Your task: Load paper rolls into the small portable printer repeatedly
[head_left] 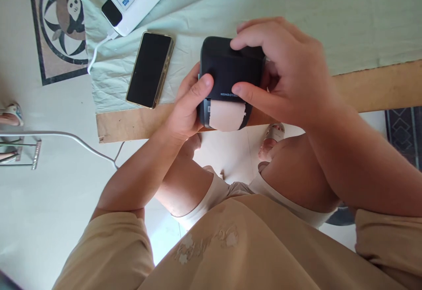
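Observation:
Held between both hands, over the table's near edge, is a black portable label printer (227,68) with NIIMBOT lettering on its lid. A pinkish paper strip (227,115) sticks out of its near side, its right edge torn. My left hand (189,105) grips the printer's left side, thumb on top and the other fingers hidden beneath. On the right, my right hand (290,70) wraps the printer, thumb near the lettering and index finger on the lid's far part. Its remaining fingers are partly hidden behind the printer.
A smartphone (150,70) with a dark screen lies left of the printer on the green cloth (329,13). Beyond it is a white power bank (135,2) with a cable (95,55) plugged in. The table's bare wooden edge (379,83) runs along the near side.

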`<state>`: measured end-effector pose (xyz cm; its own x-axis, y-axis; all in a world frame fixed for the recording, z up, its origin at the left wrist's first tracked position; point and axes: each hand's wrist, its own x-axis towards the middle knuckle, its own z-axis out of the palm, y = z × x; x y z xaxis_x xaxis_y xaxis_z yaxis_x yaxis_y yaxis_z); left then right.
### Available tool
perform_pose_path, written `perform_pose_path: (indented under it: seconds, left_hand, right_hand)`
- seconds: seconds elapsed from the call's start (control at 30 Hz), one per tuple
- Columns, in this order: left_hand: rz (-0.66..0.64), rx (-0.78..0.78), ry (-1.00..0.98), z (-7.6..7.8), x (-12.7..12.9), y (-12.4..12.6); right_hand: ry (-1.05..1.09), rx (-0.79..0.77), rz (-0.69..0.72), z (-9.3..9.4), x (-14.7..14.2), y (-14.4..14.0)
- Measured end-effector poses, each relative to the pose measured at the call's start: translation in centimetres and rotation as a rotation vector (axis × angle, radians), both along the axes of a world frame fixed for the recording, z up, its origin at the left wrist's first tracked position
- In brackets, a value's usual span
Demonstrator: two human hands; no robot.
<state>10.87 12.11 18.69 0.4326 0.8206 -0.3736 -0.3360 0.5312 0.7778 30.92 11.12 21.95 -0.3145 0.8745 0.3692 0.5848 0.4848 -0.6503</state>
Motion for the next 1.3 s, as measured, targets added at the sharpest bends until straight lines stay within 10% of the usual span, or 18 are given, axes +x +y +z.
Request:
perform_pose_path:
  seconds: [1.3]
  left_hand:
    - [0.15,-0.009,0.116,0.1,0.5,0.2]
  right_hand:
    - [-0.179,-0.06,-0.057,-0.1,0.0,-0.6]
